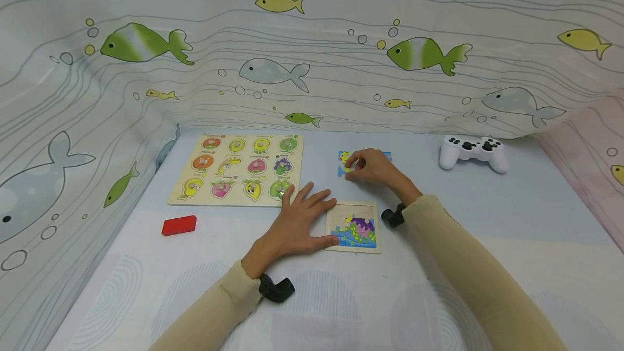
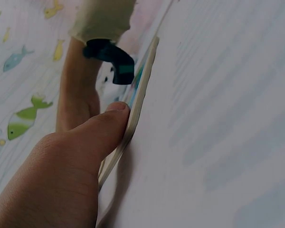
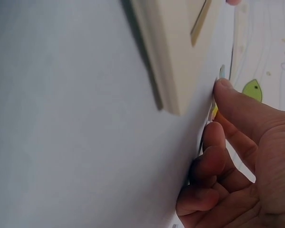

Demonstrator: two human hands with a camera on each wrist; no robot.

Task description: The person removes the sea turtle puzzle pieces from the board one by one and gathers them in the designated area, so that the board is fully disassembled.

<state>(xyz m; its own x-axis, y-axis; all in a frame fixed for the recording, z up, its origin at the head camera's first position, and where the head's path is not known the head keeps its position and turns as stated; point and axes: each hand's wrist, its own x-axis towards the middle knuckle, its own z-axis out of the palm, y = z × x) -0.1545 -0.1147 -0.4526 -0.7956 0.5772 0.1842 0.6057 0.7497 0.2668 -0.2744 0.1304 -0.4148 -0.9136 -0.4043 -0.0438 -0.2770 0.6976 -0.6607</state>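
Note:
My left hand (image 1: 302,221) lies with its fingers spread at the left side of a small wooden puzzle tray (image 1: 353,207). Its thumb (image 2: 115,114) rests on the tray's edge near the lower left corner, and the index fingertip reaches the upper left corner. Inside the tray, joined jigsaw pieces (image 1: 362,232) show a purple, green and blue picture. Beyond it, my right hand (image 1: 372,168) pinches a puzzle piece (image 3: 214,112) low over the table, between thumb and index finger. Blue and yellow loose puzzle pieces (image 1: 343,156) lie around those fingers, partly hidden by the hand.
A wooden fruit puzzle board (image 1: 236,169) lies at the back left, close to the left fingertips. A red block (image 1: 179,225) sits in front of it. At the back right stands a white game controller (image 1: 473,153). Fish-patterned cloth (image 1: 331,31) rises behind the table.

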